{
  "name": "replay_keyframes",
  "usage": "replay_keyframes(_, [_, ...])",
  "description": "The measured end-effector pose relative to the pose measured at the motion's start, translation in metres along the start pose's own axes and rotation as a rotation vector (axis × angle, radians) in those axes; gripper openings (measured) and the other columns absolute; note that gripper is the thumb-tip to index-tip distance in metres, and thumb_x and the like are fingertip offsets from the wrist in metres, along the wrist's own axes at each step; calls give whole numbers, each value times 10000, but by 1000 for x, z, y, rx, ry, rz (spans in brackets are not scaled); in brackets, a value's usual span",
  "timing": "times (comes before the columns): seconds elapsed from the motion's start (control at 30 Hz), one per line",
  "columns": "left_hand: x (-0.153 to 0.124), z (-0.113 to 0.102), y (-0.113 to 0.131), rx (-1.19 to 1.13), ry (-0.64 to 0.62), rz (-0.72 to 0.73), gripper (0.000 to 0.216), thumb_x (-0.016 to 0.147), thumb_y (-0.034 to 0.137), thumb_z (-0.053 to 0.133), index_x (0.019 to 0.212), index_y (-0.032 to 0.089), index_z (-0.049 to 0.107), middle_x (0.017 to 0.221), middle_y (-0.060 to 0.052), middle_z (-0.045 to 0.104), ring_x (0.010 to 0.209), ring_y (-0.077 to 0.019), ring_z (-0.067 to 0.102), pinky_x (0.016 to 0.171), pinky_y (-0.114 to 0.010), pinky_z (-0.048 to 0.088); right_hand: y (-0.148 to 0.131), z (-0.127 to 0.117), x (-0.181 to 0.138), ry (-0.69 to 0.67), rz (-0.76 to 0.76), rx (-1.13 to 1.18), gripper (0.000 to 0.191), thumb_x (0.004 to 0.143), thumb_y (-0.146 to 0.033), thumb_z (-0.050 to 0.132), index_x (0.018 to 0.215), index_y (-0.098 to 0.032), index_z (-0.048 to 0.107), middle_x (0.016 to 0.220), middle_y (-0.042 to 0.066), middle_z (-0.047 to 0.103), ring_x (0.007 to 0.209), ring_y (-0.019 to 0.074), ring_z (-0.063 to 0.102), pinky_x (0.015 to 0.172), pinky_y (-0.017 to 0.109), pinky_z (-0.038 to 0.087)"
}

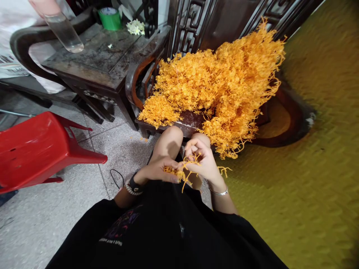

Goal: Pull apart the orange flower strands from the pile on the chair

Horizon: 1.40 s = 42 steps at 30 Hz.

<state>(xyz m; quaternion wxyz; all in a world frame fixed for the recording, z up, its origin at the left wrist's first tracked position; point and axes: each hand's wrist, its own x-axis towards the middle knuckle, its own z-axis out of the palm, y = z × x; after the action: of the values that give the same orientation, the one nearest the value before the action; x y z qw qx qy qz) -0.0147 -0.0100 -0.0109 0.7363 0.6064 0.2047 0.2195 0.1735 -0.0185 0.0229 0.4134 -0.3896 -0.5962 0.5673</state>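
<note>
My left hand [159, 169], with a dark watch band and a beaded bracelet at the wrist, is closed around a few small orange sprigs. Its fingertips meet those of my right hand [204, 160] over my lap. Thin orange branching sprigs [186, 175] stick out between the two hands, and my right fingers are curled in on them. Another orange tip pokes out past my right wrist, which wears a silver bangle. Just beyond my knees, a large heap of the same orange sprigs [224, 78] covers most of a dark wooden chair [192, 122].
A smaller orange clump [159, 111] lies at the seat's left. Left of it, a dark wooden side table [98, 56] bears a clear bottle [66, 31], green tape [110, 18] and pale flowers [136, 27]. A red plastic stool [47, 149] stands on the floor; yellow textured surface [303, 194] lies right.
</note>
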Motion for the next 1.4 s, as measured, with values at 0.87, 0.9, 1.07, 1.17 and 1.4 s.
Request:
replay_keyframes(0.87, [-11,7,-15,-58,548,174,446,807,469,601,506,158,491,478,20,468,466,-83,389,484,-233,281,2,4,-9,15,170,183,542,757,-713,555,708,-175,602,467,-46,412,395,70,273,400,229,190])
replay_keyframes(0.9, [-10,8,-13,5,542,198,445,810,473,600,513,159,495,481,24,458,469,-82,385,487,-231,281,1,6,-9,-47,188,122,490,748,-655,623,716,-166,614,500,-33,464,420,73,326,414,225,223])
replay_keyframes(1.07, [-8,12,-3,242,565,265,409,852,414,561,537,163,485,490,40,411,467,-75,343,485,-224,255,3,20,-14,-224,208,21,336,759,-471,706,723,-150,617,593,-19,535,506,79,403,483,218,286])
replay_keyframes(1.17, [-8,14,-1,290,592,283,399,854,385,562,538,165,461,495,47,377,469,-72,317,484,-225,240,9,27,-17,-145,230,19,284,794,-419,675,743,-149,603,606,-20,525,509,76,387,483,212,272])
replay_keyframes(1.4, [-13,5,-6,112,467,115,472,873,515,503,556,166,492,498,29,438,480,-90,388,478,-224,293,-3,27,-20,-221,75,-382,133,852,-262,558,777,-170,618,578,-36,463,507,83,360,492,212,278])
